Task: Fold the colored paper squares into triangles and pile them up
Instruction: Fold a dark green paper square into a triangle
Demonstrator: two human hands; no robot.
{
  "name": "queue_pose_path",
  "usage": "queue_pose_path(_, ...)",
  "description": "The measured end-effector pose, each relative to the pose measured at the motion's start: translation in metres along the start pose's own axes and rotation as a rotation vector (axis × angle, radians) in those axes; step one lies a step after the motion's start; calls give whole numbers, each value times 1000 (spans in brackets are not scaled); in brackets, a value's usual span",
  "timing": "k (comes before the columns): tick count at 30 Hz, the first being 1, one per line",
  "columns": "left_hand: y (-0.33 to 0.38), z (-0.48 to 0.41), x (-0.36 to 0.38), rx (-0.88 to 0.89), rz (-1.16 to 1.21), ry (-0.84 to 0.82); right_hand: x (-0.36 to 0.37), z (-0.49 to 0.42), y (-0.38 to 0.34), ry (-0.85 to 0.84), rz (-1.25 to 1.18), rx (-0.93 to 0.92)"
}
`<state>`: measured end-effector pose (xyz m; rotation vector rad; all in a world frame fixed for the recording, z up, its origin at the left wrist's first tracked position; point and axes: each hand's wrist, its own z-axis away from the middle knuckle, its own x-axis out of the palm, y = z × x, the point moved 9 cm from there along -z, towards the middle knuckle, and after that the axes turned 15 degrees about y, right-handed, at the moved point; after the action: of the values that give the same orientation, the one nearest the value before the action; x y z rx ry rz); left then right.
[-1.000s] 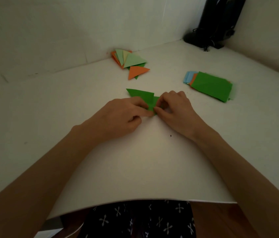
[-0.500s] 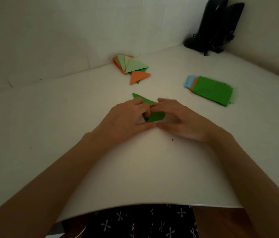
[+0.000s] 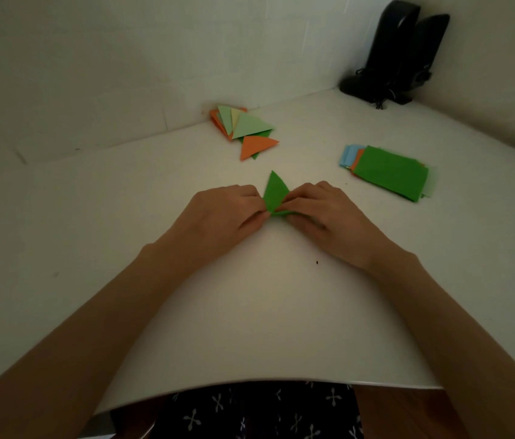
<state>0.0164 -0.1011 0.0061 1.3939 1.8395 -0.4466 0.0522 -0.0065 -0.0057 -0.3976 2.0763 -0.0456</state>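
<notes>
Head view: since 0.5 s ago the green paper (image 3: 275,193) has lifted from flat under both palms to a pointed flap standing up between the hands. Left hand (image 3: 227,213) and right hand (image 3: 319,210) each pinch its lower corner at mid-table (image 3: 250,312). Folded triangle pile (image 3: 243,128) lies behind; unfolded squares (image 3: 389,172) to the right.

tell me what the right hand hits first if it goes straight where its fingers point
The right hand points left across the green paper it pinches; it would likely meet the left hand almost at once.
</notes>
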Motion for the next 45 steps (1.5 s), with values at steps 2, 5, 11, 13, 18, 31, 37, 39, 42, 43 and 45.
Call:
queue_pose_path(2, -1, 0, -1, -12, -17, 11, -5, 0, 0, 58, 80, -13)
queue_pose_path(5, -1, 0, -1, -21, -34, 23, -7, 0, -7, 105, 182, -63)
queue_pose_path(11, -16, 3, 1, -194, 9, 33, -7, 1, 5, 9, -71, 136)
queue_pose_path(13, -25, 5, 2, -313, 69, 59, -10, 1, 17, 36, -173, 292)
queue_pose_path(18, -40, 7, 10, -517, 170, 73, -3, 2, 40, 129, -72, 499)
queue_pose_path(31, -38, 9, 13, -543, -30, -5, 4, -1, 51, 113, 229, 551)
queue_pose_path(37, -24, 6, 7, -379, -46, 0, -10, 4, 54, 197, 267, 476)
queue_pose_path(39, -19, 3, 3, -279, -38, 4, -19, -2, 38, 291, 150, 311)
queue_pose_path(42, -8, 3, 3, -106, -94, -44, -5, -5, -3, 134, -51, 9)
queue_pose_path(43, -6, 4, 4, -100, -124, -81, 1, -1, -12, 64, -71, -57)
queue_pose_path(45, -2, 7, 3, -89, -161, -118, 4, 6, -15, -6, -45, -117)
